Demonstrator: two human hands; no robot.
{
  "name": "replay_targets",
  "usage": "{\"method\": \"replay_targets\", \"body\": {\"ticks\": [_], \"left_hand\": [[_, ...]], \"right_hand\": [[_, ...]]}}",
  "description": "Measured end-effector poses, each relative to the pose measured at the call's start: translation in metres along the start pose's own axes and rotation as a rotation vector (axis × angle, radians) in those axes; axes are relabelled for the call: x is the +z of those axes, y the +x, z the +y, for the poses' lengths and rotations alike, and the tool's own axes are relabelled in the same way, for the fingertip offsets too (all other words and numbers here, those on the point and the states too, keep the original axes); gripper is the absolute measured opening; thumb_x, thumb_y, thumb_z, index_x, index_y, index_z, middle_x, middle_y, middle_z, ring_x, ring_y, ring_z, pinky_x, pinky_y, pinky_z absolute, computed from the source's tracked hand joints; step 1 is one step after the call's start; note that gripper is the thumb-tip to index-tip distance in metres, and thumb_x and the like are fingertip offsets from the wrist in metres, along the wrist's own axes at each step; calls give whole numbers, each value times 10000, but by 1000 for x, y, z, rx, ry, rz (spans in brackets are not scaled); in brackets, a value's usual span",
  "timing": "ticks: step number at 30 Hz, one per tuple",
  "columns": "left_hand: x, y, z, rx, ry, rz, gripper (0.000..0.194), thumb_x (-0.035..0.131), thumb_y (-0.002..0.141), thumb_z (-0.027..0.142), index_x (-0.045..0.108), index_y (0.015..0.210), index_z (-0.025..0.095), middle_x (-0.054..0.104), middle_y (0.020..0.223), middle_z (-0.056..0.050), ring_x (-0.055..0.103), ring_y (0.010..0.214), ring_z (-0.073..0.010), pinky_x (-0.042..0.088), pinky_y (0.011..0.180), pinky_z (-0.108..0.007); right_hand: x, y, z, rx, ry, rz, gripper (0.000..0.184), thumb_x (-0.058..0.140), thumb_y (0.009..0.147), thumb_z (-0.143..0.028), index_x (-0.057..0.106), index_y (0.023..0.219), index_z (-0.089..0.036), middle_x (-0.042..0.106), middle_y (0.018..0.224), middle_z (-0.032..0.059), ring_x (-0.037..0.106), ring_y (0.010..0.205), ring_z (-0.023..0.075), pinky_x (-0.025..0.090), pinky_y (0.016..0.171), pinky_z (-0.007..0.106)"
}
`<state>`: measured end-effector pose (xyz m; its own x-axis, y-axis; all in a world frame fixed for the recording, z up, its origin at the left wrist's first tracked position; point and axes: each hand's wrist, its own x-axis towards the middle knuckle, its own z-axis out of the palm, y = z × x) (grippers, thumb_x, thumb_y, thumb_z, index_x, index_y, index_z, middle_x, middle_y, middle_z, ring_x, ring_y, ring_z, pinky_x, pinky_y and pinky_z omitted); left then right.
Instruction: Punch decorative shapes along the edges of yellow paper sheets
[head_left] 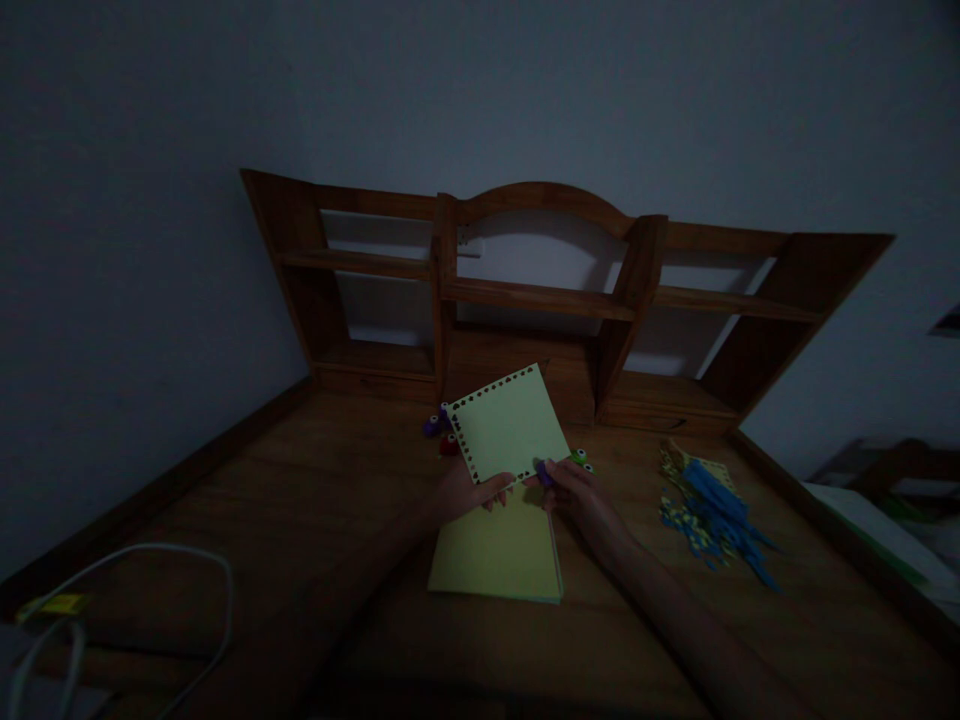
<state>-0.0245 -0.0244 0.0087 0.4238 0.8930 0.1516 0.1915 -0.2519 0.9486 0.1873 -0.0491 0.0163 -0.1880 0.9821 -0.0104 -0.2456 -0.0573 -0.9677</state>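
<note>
A pale yellow-green sheet of paper [511,428] is held up tilted over the table, with small dark cut-out shapes along its top, left and part of its lower edge. My left hand [480,490] grips its lower edge, thumb on top. In my right hand [574,490] is a small purple paper punch [543,473], set on the sheet's lower edge near the right corner. Below both hands lies a stack of similar paper [496,552]. Punches with googly eyes sit behind the sheet: a purple one [431,427], a red one [448,445] and a green one [579,457], partly hidden.
At the right lies a pile of blue and gold tinsel-like strips [716,505], with a punched paper piece [726,474] behind it. A wooden shelf unit [536,293] stands along the wall. A white cable [225,570] loops at the lower left. The light is dim.
</note>
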Motion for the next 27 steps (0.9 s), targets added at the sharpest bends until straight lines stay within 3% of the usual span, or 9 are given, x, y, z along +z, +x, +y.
{"method": "replay_targets", "body": {"ticks": [7,15,27], "left_hand": [[0,0,-2,13,7,-1,383,589,804,501,577,846,121,646,691,-60,571,508,-124,468,474,-234],[0,-1,0,12,56,4,352,579,815,478,592,779,127,645,661,-63,562,482,-127,464,465,-241],[2,0,-4,3,68,38,345,590,808,470,578,788,126,641,663,-55,574,492,-125,477,466,-235]], "right_hand": [[2,-2,0,-30,-24,39,344,727,745,-498,643,719,-165,627,632,26,574,597,163,407,593,281],[11,-7,-6,-14,-24,34,341,767,702,-479,636,712,-165,629,630,31,562,586,159,404,581,280],[1,0,3,-12,-20,8,303,740,748,-454,659,755,-162,643,675,33,561,583,153,419,582,278]]}}
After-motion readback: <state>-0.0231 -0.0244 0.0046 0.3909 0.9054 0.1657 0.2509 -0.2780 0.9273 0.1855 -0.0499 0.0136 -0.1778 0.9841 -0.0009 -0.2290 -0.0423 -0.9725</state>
